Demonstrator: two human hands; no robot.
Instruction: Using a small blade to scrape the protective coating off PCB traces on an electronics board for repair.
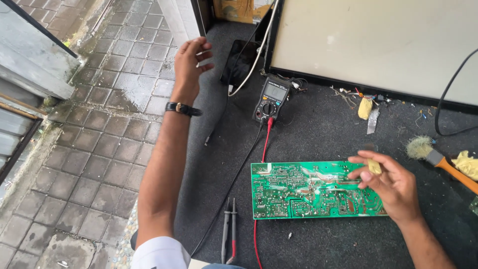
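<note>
Right hand (391, 185): resting over the right end of the green circuit board (298, 192), fingers curled, pinching a small yellowish wad (374, 167) between thumb and fingertips. The wad sits just above the board's upper right edge; whether it touches the solder side, cannot tell.

Left hand (191, 62): raised, well apart from the board, held in the air above the edge of the dark mat (318, 134) and the wet paving (114, 124). Fingers loosely spread and bent, holding nothing. Black wristwatch (182, 108) on that wrist.

Circuit board: lies flat on the mat, solder side up, long edge running left to right, in the lower middle of the view.

Multimeter (271, 98): dark case, lies on the mat above the board, near the bottom edge of a large pale panel (378, 42). Red lead and black lead run down from it past the board's left end. Two probes (230, 230) lie side by side on the mat, below and left of the board.

Far right: a brush (438, 159) with an orange handle and frayed pale bristles, next to a crumpled yellow cloth (467, 164). Another yellow scrap (365, 108) and bits of wire lie by the panel's lower edge. A black cable (443, 107) loops across the panel's right side.
</note>
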